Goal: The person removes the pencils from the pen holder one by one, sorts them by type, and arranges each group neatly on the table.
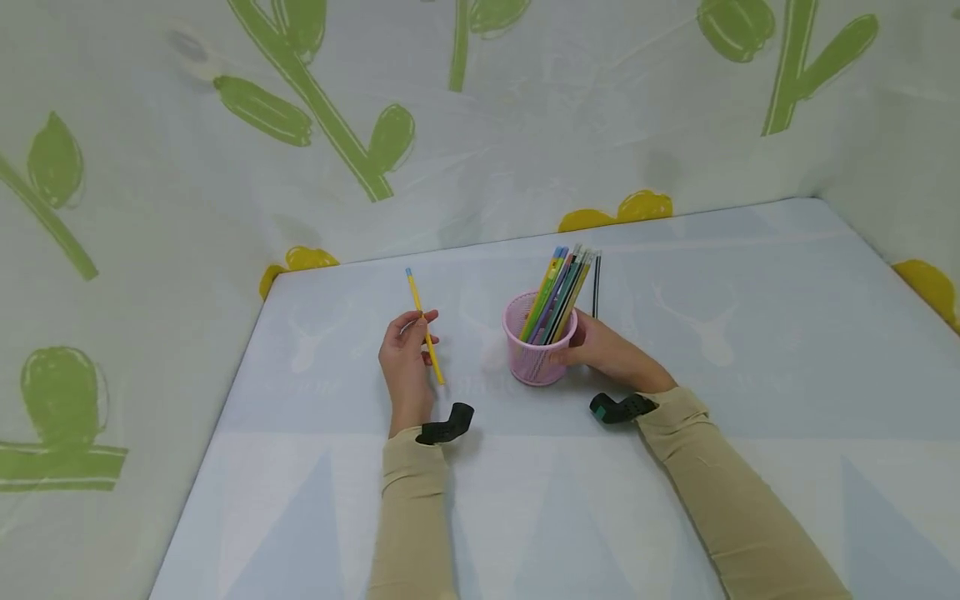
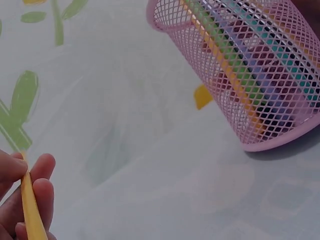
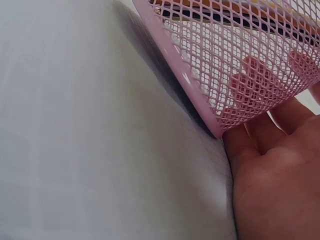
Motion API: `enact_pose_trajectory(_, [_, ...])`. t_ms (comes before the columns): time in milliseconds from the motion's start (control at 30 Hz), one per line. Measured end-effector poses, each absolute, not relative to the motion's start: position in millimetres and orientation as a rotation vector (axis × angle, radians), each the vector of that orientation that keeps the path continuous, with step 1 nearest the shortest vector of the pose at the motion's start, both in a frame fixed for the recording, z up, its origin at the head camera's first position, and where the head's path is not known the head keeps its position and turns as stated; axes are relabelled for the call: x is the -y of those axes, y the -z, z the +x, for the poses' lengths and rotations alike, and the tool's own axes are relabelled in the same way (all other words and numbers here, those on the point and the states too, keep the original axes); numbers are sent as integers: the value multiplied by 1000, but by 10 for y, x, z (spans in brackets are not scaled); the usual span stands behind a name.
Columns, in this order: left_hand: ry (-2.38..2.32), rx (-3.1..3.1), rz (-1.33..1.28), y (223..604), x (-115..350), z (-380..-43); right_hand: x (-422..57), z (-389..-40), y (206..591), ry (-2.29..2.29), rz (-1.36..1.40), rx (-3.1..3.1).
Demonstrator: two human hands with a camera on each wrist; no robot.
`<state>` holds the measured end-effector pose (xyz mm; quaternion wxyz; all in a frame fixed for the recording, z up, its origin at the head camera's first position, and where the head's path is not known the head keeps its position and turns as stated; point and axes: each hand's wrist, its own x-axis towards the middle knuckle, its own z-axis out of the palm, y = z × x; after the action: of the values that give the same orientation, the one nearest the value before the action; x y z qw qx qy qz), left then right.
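Pencil (image 1: 431,348), yellow with a blue end, is left of the pink cup (image 1: 536,364), pinched between thumb and fingers of the left hand (image 1: 406,360), while the right hand (image 1: 611,354) curls its fingers round the cup's right side. A light pinch and a still cup should work best. I see one held pencil, one dark pencil (image 1: 596,285) past the right hand, and one cup with a bunch of pencils (image 1: 557,300) too crowded to count.

Your left sleeve (image 1: 414,525), right sleeve (image 1: 738,496): beige, creased. At sleeve ends: black bent wrist units (image 1: 450,423), right one green-marked.
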<state>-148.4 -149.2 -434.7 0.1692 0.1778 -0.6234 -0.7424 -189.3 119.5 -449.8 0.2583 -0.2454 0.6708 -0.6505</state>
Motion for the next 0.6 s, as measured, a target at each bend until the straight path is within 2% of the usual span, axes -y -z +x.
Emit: enact_pose_trajectory(600, [2087,1971,501,4385,1687,-1431,-1194,-1900,4519,1742,-668,-1817])
